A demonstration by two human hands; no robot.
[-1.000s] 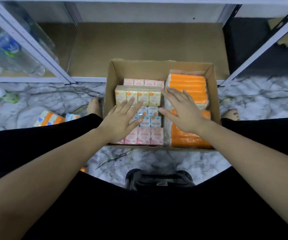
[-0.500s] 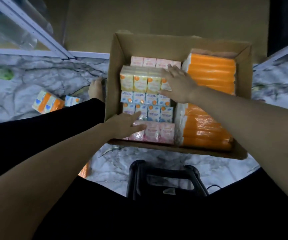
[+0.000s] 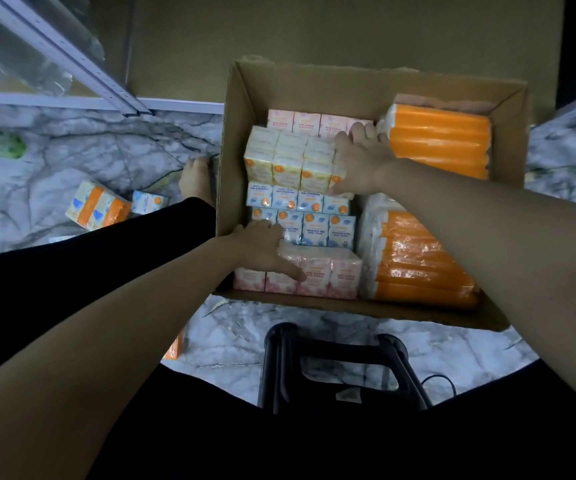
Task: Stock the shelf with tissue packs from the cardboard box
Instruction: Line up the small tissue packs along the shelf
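An open cardboard box [image 3: 349, 77] sits on the marble floor in front of the bottom shelf board [image 3: 314, 29]. Inside are rows of small tissue packs: pink ones at the far end [image 3: 307, 123], a yellow-white bundle [image 3: 286, 157], blue ones [image 3: 314, 226] and a pink bundle [image 3: 335, 275] nearest me. Two big orange packs [image 3: 439, 136] fill the right side. My left hand [image 3: 266, 247] spans the pink bundle's left part, thumb on top. My right hand [image 3: 359, 164] clasps the right end of the yellow-white bundle.
A grey shelf post [image 3: 72, 64] slants at upper left, with wrapped bottles behind it. Loose tissue packs [image 3: 96, 209] lie on the floor at left, near a bare foot [image 3: 196, 178]. A black stool [image 3: 335, 368] stands just below the box.
The view has closed in on the box. My right hand slid onto the yellow-white bundle's right end. My left hand dropped back onto the near pink bundle.
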